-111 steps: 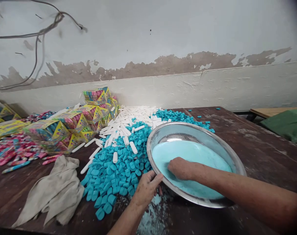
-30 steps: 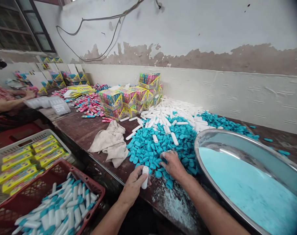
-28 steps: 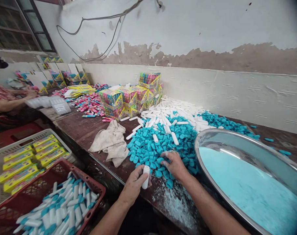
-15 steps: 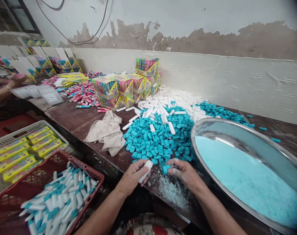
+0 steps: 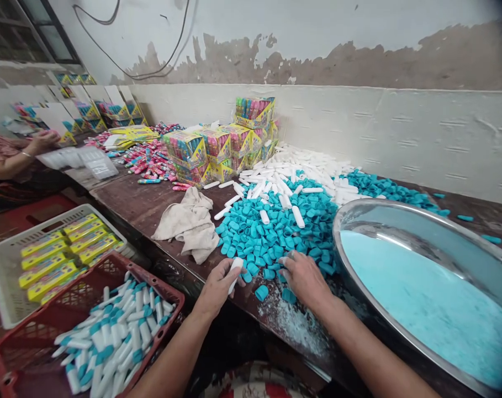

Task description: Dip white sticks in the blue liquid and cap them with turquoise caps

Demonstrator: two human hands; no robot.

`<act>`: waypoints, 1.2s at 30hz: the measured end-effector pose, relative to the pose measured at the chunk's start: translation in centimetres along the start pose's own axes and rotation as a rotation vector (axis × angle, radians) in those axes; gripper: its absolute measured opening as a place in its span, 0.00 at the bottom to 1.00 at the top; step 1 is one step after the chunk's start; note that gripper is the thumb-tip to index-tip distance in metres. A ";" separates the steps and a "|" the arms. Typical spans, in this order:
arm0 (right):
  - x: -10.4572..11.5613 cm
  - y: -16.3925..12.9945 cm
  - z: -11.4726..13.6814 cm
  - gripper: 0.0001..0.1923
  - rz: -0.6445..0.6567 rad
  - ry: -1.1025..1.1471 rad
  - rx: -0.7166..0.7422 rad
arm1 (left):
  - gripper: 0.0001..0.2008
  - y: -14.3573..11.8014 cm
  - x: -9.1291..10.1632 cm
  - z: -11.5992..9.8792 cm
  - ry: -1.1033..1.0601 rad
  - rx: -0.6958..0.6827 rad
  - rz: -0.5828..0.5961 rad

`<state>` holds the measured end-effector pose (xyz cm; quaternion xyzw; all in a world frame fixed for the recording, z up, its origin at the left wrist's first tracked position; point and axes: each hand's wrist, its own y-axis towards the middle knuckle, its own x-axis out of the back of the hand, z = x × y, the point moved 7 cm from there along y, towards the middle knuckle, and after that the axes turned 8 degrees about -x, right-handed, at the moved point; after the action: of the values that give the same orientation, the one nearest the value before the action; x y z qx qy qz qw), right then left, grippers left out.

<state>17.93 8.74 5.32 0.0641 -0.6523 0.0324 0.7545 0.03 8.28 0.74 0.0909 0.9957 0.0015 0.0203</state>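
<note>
My left hand (image 5: 217,288) is closed around a white plastic tube (image 5: 235,272), which tilts upward between thumb and fingers. My right hand (image 5: 304,277) reaches over the near edge of a pile of teal caps (image 5: 271,226), its thumb and forefinger apart and the other fingers partly hidden. One teal cap (image 5: 289,296) lies on the table just under that hand. Another loose cap (image 5: 261,293) rests between my two hands. White tubes (image 5: 298,216) are scattered on top of the pile and heaped behind it.
On the right, a large metal basin (image 5: 337,232) holds pale blue powder. A cloth (image 5: 188,221) lies left of the caps. A red crate (image 5: 174,298) contains capped tubes, beside a white basket (image 5: 0,293) with yellow boxes. Display boxes (image 5: 220,143) stand behind; another person's arm (image 5: 22,157) is far left.
My right hand has moved forward to the pile's edge and no longer pinches a teal cap. The left hand keeps the white tube, now tilted more upright. The view has shifted slightly left.
</note>
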 end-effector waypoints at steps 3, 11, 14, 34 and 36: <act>-0.7 0.8 1.0 0.12 -0.009 -0.044 0.081 | 0.18 0.4 -0.2 -0.1 -0.011 -0.026 -0.005; -0.6 0.3 -0.7 0.09 -0.054 0.553 0.080 | 0.17 -0.4 -0.8 -1.1 -0.087 -0.022 0.039; -0.6 -0.6 -1.9 0.06 -0.027 0.659 0.013 | 0.16 -0.8 -1.6 -1.2 -0.088 -0.003 0.098; -0.7 2.8 -1.8 0.09 -0.032 -0.054 -0.094 | 0.16 -1.1 -1.5 -0.7 -0.071 0.007 0.077; -0.9 2.5 -1.8 0.09 -0.044 -0.003 -0.084 | 0.16 -1.1 -1.6 -0.7 -0.074 0.003 0.089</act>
<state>19.28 11.53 4.36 0.0467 -0.6527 -0.0119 0.7560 1.36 6.88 1.50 0.1350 0.9892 -0.0027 0.0569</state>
